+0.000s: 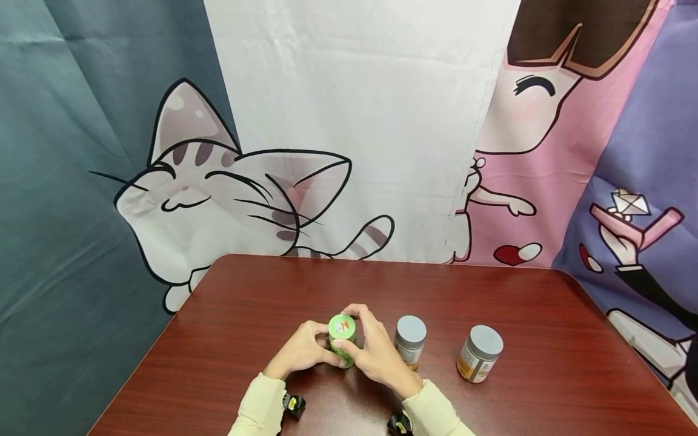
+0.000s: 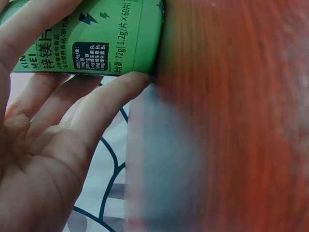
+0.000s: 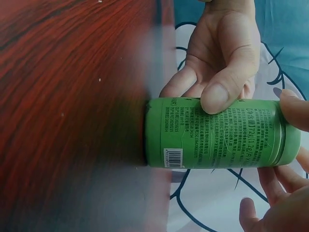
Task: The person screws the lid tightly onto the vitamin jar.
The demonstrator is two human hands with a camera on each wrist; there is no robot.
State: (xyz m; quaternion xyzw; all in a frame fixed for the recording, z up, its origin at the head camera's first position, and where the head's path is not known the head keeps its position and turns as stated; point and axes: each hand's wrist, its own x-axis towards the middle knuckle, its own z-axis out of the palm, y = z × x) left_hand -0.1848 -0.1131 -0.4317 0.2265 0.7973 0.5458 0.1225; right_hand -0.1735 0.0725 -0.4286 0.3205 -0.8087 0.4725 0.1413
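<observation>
A small green supplement bottle (image 1: 342,346) with a round green lid (image 1: 342,326) stands upright on the dark red table, between both hands. My left hand (image 1: 305,350) grips the bottle's body from the left, thumb on the near side. From the right, my right hand (image 1: 376,351) holds the lid at the top between thumb and fingers. In the right wrist view the bottle (image 3: 207,133) shows a barcode and fine print, with its base at the tabletop. White-and-black lettering marks the bottle (image 2: 111,41) in the left wrist view.
Two jars with grey lids stand right of the hands: a nearer jar (image 1: 411,339), partly behind the right hand, and a farther jar (image 1: 480,354). The wooden table (image 1: 262,290) ends at a cartoon-printed curtain (image 1: 354,91) behind it.
</observation>
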